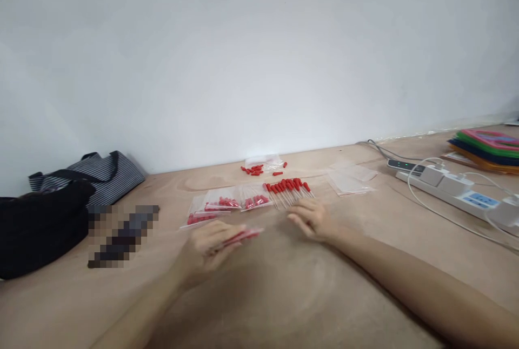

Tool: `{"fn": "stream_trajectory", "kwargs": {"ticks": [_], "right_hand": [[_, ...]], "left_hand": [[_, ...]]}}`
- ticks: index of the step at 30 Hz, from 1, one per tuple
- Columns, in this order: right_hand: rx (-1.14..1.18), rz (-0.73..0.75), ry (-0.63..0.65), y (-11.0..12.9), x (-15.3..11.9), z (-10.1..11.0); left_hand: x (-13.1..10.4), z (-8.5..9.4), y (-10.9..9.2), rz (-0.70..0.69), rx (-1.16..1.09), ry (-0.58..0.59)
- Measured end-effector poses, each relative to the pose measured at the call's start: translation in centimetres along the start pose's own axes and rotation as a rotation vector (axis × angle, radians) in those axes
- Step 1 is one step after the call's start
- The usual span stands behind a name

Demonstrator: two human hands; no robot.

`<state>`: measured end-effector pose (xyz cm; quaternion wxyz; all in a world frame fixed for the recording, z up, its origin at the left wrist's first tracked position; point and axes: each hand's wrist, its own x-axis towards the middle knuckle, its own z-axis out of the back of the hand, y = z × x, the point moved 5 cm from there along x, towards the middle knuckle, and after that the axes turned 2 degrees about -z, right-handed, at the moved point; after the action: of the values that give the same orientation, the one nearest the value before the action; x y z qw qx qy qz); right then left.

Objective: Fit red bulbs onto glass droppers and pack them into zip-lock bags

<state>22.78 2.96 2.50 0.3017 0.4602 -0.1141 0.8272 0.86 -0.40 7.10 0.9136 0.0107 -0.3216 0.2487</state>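
Note:
My left hand (213,242) is closed round a small clear plastic bag (245,234) with red pieces in it, held above the table. Several filled zip bags (222,201) of the same kind lie flat just beyond it, partly overlapping. My right hand (310,218) rests low over the table with fingers stretched and thumb apart, nothing visible in it. Its fingertips are close to the lower ends of a row of thin, pale, see-through sticks with red heads (288,187), which look like droppers. Motion blurs both hands a little.
Loose red pieces (254,170) lie at the back by a clear bag. Flat clear bags (351,177) sit right of the row. Further right are a white power strip (458,189) with cables and a coloured stack (486,149). A striped bag (109,179) and black cloth (44,238) lie left.

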Motion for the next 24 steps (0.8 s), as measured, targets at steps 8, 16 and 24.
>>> {"fn": "stream_trajectory", "kwargs": {"ticks": [8, 16, 24], "right_hand": [[-0.562, -0.736, -0.030, -12.2, -2.6, 3.9], [-0.709, -0.993, 0.364, -16.7, -5.8, 4.2], [-0.634, -0.945, 0.641, -15.2, -5.2, 1.4]], "left_hand": [[-0.4, 6.4, 8.0, 0.689, -0.031, -0.454], [0.9, -0.1, 13.9, 0.422, 0.120, -0.053], [-0.7, -0.8, 11.4, 0.260, 0.276, -0.057]]}}
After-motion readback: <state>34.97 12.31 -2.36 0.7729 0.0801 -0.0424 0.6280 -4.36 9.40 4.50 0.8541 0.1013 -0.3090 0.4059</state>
